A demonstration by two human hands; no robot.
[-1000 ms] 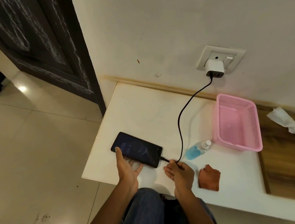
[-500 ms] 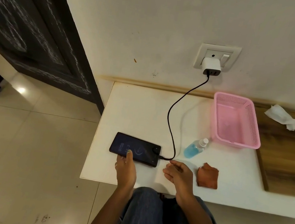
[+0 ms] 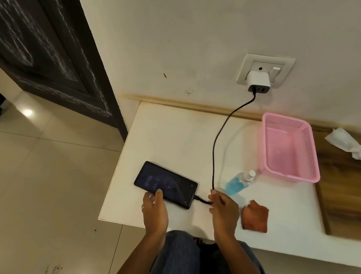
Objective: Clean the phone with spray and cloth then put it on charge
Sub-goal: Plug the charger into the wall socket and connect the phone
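Note:
The black phone [image 3: 166,184] lies flat on the white counter [image 3: 175,136] with its screen lit, showing a time and date. A black cable [image 3: 216,146] runs from its right end up to the white charger [image 3: 258,81] in the wall socket. My left hand [image 3: 154,212] rests at the phone's near edge, thumb on the screen. My right hand [image 3: 224,209] pinches the cable just right of the phone. The blue spray bottle [image 3: 239,185] lies on its side behind my right hand. The brown cloth [image 3: 255,216] sits crumpled to its right.
An empty pink basket [image 3: 308,175] stands at the back right of the counter. A white crumpled tissue [image 3: 349,143] lies on the wooden surface [image 3: 352,196] farther right. A dark door [image 3: 38,35] stands at the left, above pale floor tiles.
The cable's loop near the phone has straightened as my right hand took hold of it again. My left thumb stays on the phone. The phone has barely shifted.

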